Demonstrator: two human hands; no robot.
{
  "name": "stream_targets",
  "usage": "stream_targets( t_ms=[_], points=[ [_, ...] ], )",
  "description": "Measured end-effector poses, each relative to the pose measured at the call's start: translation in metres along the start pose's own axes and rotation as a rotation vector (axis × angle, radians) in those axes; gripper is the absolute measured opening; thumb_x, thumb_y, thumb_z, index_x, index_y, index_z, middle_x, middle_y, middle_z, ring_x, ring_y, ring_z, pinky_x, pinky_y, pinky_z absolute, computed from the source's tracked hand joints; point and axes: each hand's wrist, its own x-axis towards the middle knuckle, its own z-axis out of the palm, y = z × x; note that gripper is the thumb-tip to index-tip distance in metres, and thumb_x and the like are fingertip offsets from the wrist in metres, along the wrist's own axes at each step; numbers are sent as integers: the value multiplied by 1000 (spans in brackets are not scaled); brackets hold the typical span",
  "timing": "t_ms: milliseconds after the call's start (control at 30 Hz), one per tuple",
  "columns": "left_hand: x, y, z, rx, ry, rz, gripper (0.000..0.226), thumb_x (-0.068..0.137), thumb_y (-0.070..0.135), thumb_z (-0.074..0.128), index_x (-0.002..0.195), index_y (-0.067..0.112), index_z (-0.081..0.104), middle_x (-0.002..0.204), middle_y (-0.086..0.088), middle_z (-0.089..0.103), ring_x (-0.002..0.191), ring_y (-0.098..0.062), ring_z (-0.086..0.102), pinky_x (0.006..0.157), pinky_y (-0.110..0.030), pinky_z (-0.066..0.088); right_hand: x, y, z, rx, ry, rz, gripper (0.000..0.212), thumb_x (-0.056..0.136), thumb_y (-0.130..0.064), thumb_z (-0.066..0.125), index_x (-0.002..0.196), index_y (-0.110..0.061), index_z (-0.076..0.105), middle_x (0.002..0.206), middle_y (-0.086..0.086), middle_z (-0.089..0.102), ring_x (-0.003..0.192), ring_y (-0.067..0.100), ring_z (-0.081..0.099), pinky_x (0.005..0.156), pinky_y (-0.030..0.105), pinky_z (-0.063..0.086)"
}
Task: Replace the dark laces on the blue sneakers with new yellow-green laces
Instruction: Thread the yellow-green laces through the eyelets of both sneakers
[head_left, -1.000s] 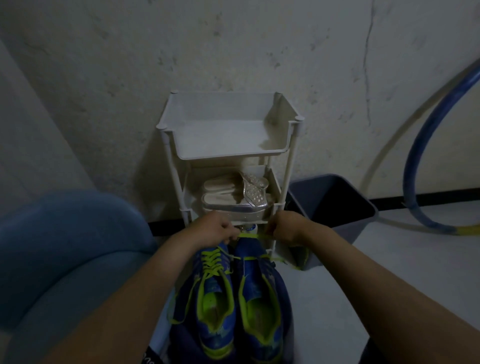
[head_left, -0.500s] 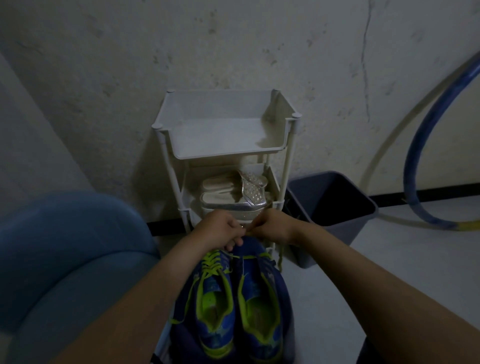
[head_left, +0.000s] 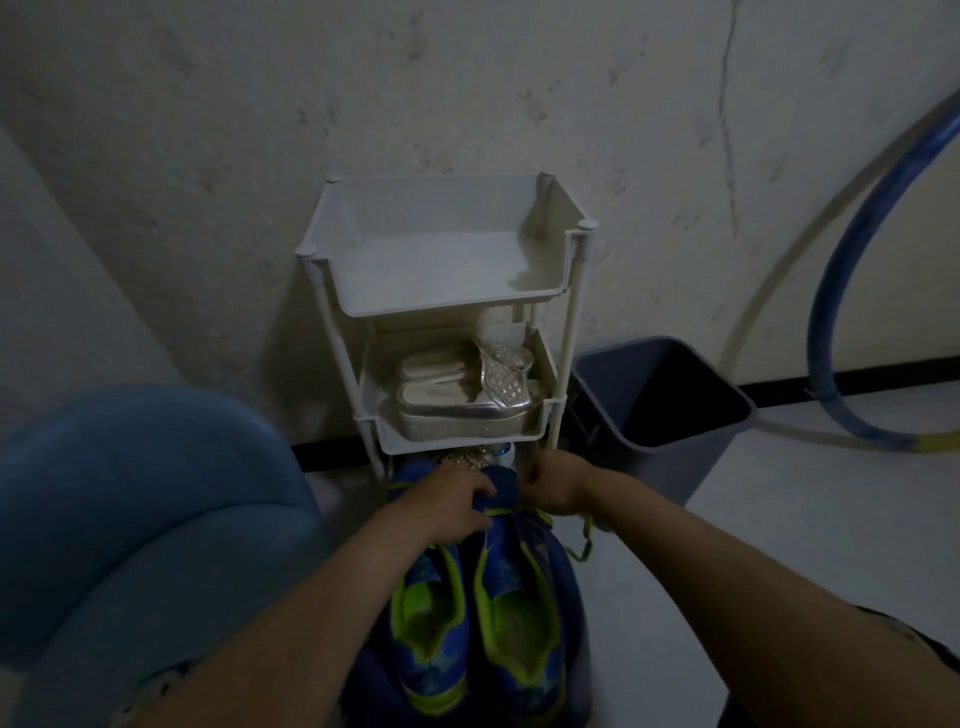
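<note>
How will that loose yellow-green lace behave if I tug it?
Probably floppy: the yellow-green lace droops in a loose curl under the right hand. Likely very light, dangling free beside the blue sneaker. Pushed, it would probably just buckle.

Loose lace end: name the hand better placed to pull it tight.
Probably right. The lace trails out from under the right hand, while the left hand grips the sneaker, steadying it.
</note>
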Motion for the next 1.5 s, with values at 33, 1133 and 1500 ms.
stream_targets(
  t_ms=[33, 1133, 1500],
  points=[
    [0, 0, 2, 2, -22, -1, 54, 83, 34, 73, 133, 24, 58, 138, 0, 54, 120, -17, 54, 101, -30, 45, 2, 3, 3, -15, -5, -1, 27, 91, -28, 64, 112, -12, 66, 115, 8, 64, 106, 23, 61, 89, 33, 52],
    [-3, 14, -24, -438, 185, 15, 12, 93, 21, 62, 91, 21, 74, 75, 4, 73, 63, -13, 67, 67, -26, 52, 1, -15, -16, -45, 95, -198, 29, 96, -39, 50, 72, -26, 58, 86, 2, 63, 82, 18, 59, 77, 34, 49],
    [-9, 7, -29, -257, 175, -6, 18, 92, 29, 62, 80, 26, 75, 72, 13, 73, 60, -12, 69, 65, -28, 57, -1, -14, -16, 340, 103, -174, 29, 87, -43, 69, 80, -16, 73, 71, -6, 65, 65, 4, 59, 61, 19, 46]
  ],
)
